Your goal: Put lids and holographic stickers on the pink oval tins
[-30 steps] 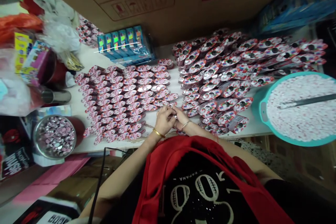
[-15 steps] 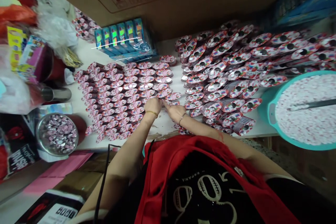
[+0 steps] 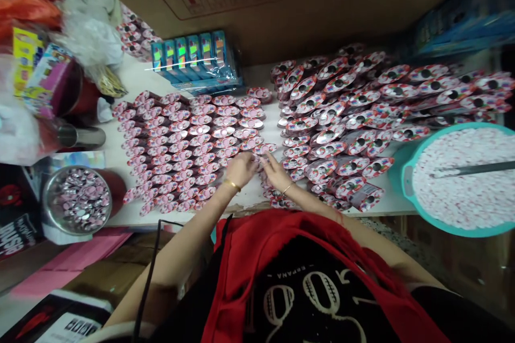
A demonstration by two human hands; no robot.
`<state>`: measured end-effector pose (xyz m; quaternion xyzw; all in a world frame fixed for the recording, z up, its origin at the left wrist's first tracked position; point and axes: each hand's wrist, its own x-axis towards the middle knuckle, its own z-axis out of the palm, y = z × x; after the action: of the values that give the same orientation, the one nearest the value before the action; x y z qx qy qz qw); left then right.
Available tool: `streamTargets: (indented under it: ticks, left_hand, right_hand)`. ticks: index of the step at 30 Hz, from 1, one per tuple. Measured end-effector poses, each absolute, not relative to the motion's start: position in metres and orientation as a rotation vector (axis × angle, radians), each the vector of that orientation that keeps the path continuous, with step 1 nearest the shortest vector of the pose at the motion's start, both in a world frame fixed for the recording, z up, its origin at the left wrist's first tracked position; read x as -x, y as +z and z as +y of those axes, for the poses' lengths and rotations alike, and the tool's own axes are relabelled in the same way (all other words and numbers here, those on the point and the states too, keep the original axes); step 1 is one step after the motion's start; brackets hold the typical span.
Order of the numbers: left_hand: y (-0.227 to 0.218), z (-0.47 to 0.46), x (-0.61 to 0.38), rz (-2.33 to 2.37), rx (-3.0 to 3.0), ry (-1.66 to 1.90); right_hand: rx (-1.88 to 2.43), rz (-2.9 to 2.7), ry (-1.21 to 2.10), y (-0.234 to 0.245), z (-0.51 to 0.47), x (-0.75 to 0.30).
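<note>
My left hand (image 3: 240, 169) and my right hand (image 3: 276, 173) meet at the near end of the right-most row of small oval-topped packs. Their fingers close from both sides around one oval-topped pack (image 3: 257, 157), mostly hidden by the fingertips. Pink-and-red packs with round pink pieces on top (image 3: 201, 132) stand in tight rows left of my hands. On the right, similar packs with dark round holes on top (image 3: 331, 149) stand in a looser group.
A metal pot (image 3: 78, 199) of pink and silver pieces stands at the left. At the right, a teal basin (image 3: 407, 182) holds many small pale bits and a long dark tool (image 3: 478, 169). Film-wrapped blue boxes (image 3: 193, 59) and a large carton (image 3: 306, 5) are behind.
My left hand has shifted slightly right, and its fingers have come together with the right hand's at the pack. The view has moved a little.
</note>
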<state>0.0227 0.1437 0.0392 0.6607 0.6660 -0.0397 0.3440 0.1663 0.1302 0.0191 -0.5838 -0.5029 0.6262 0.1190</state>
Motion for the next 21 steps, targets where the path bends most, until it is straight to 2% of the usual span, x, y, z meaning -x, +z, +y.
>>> streamTargets:
  ticks: [3, 7, 9, 12, 15, 21]
  left_hand:
    - [0.044, 0.107, -0.046, 1.486, -1.655, 0.281]
    - [0.04, 0.09, -0.063, 1.601, -1.405, 0.395]
    - [0.037, 0.101, -0.06, 1.734, -1.33, 0.288]
    - [0.032, 0.126, -0.052, 1.983, -1.375, -0.02]
    - [0.029, 0.147, -0.051, 2.017, -1.467, -0.322]
    - [0.025, 0.164, -0.058, 1.875, -1.544, -0.671]
  right_hand:
    - [1.703, -1.041, 1.897, 0.019, 0.117, -0.171]
    - [1.731, -0.979, 1.808, 0.024, 0.11, -0.179]
    - [1.752, -1.174, 1.692, 0.028, 0.109, -0.189]
    - [1.747, -1.797, 1.421, 0.034, 0.109, -0.204]
    - [1.72, -2.362, 1.294, 0.035, 0.108, -0.206]
    - [1.74, -2.708, 1.273, 0.031, 0.115, -0.187]
